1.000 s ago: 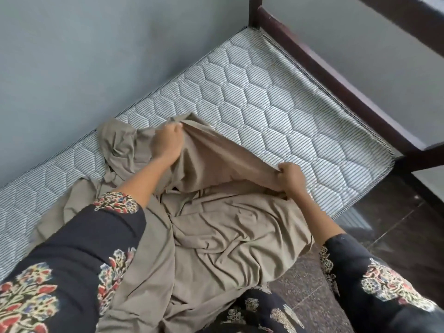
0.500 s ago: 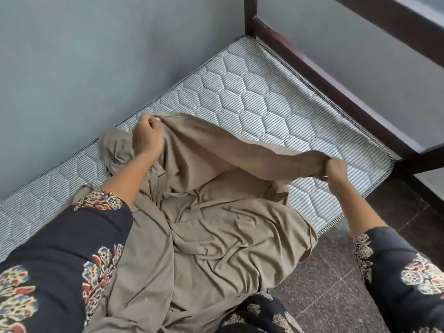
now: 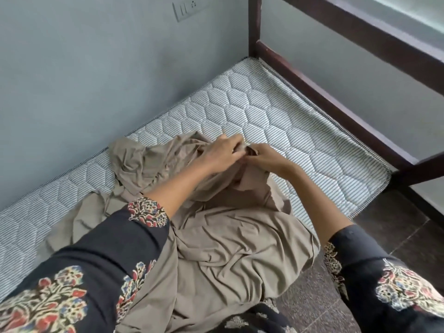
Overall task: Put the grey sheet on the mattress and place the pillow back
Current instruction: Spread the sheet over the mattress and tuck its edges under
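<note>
Over mattress (image 3: 276, 121) | left hand (image 3: 217, 153), right hand (image 3: 265, 157) close together | fingers pinching grey sheet (image 3: 235, 248)

A bedroom in a home: a white-and-grey striped mattress quilted in hexagons (image 3: 276, 131) lies in a dark brown wooden bed frame (image 3: 336, 102), set in the corner of pale blue-grey painted walls (image 3: 96, 80) bearing a grey switch plate (image 3: 189, 10), above a dark tiled floor (image 3: 396, 231).
</note>
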Action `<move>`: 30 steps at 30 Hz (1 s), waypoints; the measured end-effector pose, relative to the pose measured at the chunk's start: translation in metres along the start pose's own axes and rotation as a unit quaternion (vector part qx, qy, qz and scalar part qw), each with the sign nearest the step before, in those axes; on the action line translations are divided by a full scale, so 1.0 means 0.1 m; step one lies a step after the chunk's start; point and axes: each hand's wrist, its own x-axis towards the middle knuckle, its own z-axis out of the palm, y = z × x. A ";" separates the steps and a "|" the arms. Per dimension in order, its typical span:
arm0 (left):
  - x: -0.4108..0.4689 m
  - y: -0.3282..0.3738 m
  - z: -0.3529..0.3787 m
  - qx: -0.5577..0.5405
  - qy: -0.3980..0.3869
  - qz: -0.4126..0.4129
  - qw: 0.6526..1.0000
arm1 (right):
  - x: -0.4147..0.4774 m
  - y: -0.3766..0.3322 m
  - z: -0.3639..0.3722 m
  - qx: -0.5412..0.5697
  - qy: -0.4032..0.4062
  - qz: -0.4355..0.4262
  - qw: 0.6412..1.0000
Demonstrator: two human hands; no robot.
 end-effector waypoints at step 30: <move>-0.38 -0.33 -0.30 0.163 0.151 -0.006 0.975 | 0.01 -0.33 0.62 -0.038 0.046 0.005 0.998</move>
